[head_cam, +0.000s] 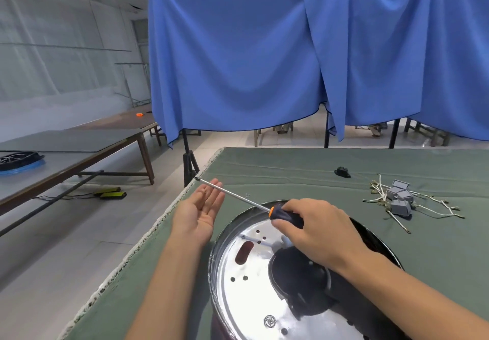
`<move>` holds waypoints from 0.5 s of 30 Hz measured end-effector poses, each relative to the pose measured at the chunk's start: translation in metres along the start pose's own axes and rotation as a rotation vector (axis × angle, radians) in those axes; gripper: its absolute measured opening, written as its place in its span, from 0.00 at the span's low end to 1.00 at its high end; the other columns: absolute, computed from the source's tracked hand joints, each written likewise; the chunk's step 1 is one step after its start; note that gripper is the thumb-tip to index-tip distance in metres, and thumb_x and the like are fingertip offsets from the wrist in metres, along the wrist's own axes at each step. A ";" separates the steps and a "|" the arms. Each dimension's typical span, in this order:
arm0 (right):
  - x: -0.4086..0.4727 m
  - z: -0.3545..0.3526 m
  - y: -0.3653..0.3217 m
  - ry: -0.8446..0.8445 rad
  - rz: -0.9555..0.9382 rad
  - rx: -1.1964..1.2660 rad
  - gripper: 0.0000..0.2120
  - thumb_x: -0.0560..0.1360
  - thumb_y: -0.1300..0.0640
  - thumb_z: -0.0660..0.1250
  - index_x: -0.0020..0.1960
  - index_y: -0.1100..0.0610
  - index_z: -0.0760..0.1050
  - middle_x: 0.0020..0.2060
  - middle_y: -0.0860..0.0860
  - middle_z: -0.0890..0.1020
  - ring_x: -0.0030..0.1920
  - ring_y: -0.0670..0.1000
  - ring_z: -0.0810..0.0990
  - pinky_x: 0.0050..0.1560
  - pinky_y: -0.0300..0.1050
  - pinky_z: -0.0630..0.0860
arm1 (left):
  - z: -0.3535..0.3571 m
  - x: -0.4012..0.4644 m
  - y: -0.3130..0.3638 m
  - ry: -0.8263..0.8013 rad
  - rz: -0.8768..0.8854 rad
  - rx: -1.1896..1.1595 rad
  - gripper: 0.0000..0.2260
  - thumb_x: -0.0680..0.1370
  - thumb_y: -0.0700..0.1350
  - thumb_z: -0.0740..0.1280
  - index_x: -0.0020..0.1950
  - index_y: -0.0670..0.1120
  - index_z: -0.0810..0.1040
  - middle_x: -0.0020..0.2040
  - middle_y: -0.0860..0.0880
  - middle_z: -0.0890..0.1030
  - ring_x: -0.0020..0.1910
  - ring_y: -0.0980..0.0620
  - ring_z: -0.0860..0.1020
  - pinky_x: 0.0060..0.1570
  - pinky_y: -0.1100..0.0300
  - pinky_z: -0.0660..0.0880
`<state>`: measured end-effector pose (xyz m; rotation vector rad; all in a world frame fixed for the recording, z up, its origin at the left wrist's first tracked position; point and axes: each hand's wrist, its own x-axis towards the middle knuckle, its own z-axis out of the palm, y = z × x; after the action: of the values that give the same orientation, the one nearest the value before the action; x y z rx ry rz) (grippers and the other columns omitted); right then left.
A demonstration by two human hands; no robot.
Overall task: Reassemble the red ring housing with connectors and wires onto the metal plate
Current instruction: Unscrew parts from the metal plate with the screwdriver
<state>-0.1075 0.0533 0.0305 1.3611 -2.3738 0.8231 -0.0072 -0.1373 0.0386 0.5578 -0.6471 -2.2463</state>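
A round shiny metal plate (248, 294) with holes and a dark rim lies on the green cloth in front of me. My right hand (317, 231) grips the black-and-orange handle of a long screwdriver (235, 196) above the plate, its shaft pointing up-left. My left hand (201, 210) is held palm up with straight fingers under the shaft near its tip, and a tiny dark speck lies on the fingers. Grey connectors with pale wires (399, 199) lie on the cloth to the right. No red ring housing shows.
A small black part (342, 172) lies farther back on the green table (291, 170). The table's left edge drops to the floor. Blue cloth (291, 56) hangs behind. Long tables stand at the left.
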 end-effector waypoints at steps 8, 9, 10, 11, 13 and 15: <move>-0.002 -0.001 0.001 -0.033 -0.026 -0.086 0.14 0.74 0.38 0.61 0.45 0.46 0.77 0.34 0.44 0.75 0.38 0.48 0.73 0.32 0.39 0.63 | -0.015 0.006 -0.001 0.066 -0.023 -0.112 0.10 0.81 0.33 0.53 0.52 0.37 0.74 0.32 0.41 0.83 0.30 0.47 0.83 0.37 0.55 0.80; -0.003 -0.001 0.000 -0.038 -0.034 -0.101 0.14 0.74 0.38 0.61 0.44 0.47 0.77 0.33 0.44 0.74 0.37 0.47 0.72 0.31 0.38 0.62 | -0.017 0.008 -0.002 0.077 -0.017 -0.108 0.10 0.82 0.33 0.53 0.56 0.37 0.73 0.32 0.41 0.83 0.29 0.48 0.83 0.38 0.55 0.81; -0.003 -0.001 0.000 -0.045 -0.039 -0.112 0.14 0.74 0.39 0.61 0.44 0.47 0.77 0.33 0.45 0.74 0.38 0.48 0.72 0.31 0.38 0.62 | -0.018 0.009 -0.002 0.087 -0.009 -0.103 0.11 0.82 0.34 0.54 0.60 0.37 0.72 0.32 0.42 0.83 0.29 0.48 0.83 0.39 0.54 0.80; -0.002 -0.001 -0.001 -0.053 -0.041 -0.117 0.14 0.74 0.39 0.61 0.43 0.48 0.77 0.33 0.46 0.74 0.37 0.48 0.72 0.31 0.38 0.61 | -0.019 0.010 -0.002 0.094 0.000 -0.099 0.13 0.82 0.34 0.54 0.64 0.36 0.71 0.31 0.42 0.83 0.29 0.48 0.83 0.40 0.54 0.80; -0.001 0.000 -0.002 -0.068 -0.044 -0.125 0.14 0.73 0.39 0.61 0.43 0.49 0.77 0.31 0.46 0.73 0.36 0.48 0.71 0.30 0.35 0.58 | -0.021 0.011 -0.003 0.104 0.011 -0.107 0.15 0.82 0.34 0.54 0.68 0.35 0.68 0.31 0.42 0.83 0.28 0.48 0.83 0.36 0.56 0.80; -0.001 0.000 -0.003 -0.077 -0.050 -0.135 0.14 0.74 0.40 0.61 0.44 0.49 0.77 0.30 0.46 0.71 0.36 0.48 0.70 0.29 0.34 0.57 | -0.022 0.012 -0.003 0.108 0.016 -0.115 0.16 0.82 0.34 0.54 0.69 0.35 0.68 0.31 0.41 0.83 0.29 0.48 0.83 0.33 0.56 0.80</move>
<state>-0.1049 0.0527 0.0312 1.4143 -2.3936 0.5954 -0.0038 -0.1506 0.0173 0.6089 -0.4639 -2.2053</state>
